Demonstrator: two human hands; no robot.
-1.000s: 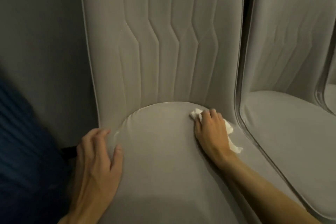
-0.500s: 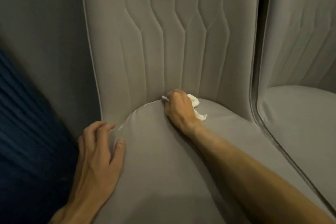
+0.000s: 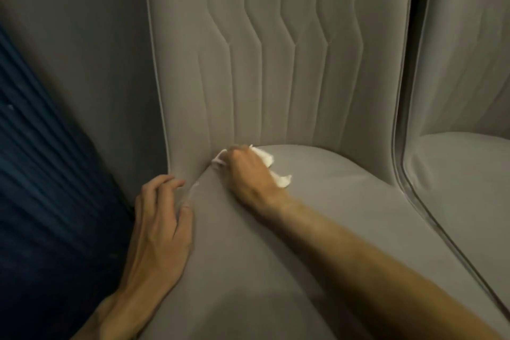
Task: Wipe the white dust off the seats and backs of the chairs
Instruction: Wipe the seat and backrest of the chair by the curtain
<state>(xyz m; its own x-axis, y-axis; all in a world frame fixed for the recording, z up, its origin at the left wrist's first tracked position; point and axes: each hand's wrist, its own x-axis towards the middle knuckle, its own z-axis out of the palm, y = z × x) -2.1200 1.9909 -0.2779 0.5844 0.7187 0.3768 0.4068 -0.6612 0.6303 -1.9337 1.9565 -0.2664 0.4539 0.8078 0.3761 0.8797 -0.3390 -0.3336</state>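
Observation:
A grey upholstered chair fills the view, with a stitched back (image 3: 276, 63) and a rounded seat (image 3: 317, 215). My right hand (image 3: 248, 176) grips a crumpled white tissue (image 3: 278, 174) and presses it into the crease where the seat meets the back, left of centre. My left hand (image 3: 160, 218) rests on the seat's left edge with its fingers loosely bent, holding nothing. A thin pale streak (image 3: 193, 188) shows on the seat rim between the two hands.
A second grey chair (image 3: 463, 174) stands close on the right, its seat edge running along a dark gap. A plain grey wall (image 3: 77, 50) is behind on the left. Dark blue ribbed fabric (image 3: 41, 188) fills the lower left.
My right hand has slid the tissue leftward along the seat-back crease, from the right side toward the left corner. My left hand has stayed on the seat's left edge.

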